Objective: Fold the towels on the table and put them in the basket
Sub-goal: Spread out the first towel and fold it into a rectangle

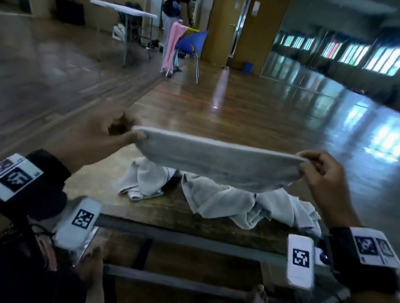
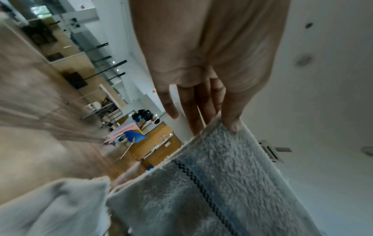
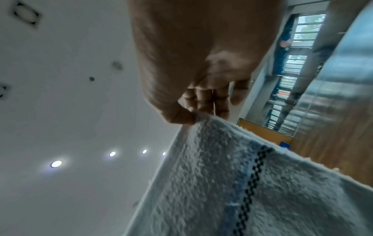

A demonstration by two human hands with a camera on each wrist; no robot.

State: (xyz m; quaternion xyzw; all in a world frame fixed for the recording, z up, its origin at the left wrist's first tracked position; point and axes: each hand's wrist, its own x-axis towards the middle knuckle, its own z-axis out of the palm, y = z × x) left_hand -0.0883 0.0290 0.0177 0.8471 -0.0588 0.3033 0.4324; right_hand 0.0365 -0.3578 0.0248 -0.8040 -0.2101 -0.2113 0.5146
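A person's left hand (image 1: 99,135) and right hand (image 1: 323,172) are pinching a fluffy grey towel (image 1: 218,161) taut above crumpled towels (image 1: 225,203) on a wooden table (image 1: 165,213).

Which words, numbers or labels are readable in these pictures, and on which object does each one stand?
No words or numbers are readable.
Left wrist band label: a square code pattern only; small print blurred.
Right wrist band label: the same, blurred.
Two white tags near the wrists: code patterns, no letters.
Papers on the far pillar: too small.

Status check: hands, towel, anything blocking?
Left hand and right hand each pinch a top corner of the held towel. Crumpled towels underneath on table. Basket not in view.
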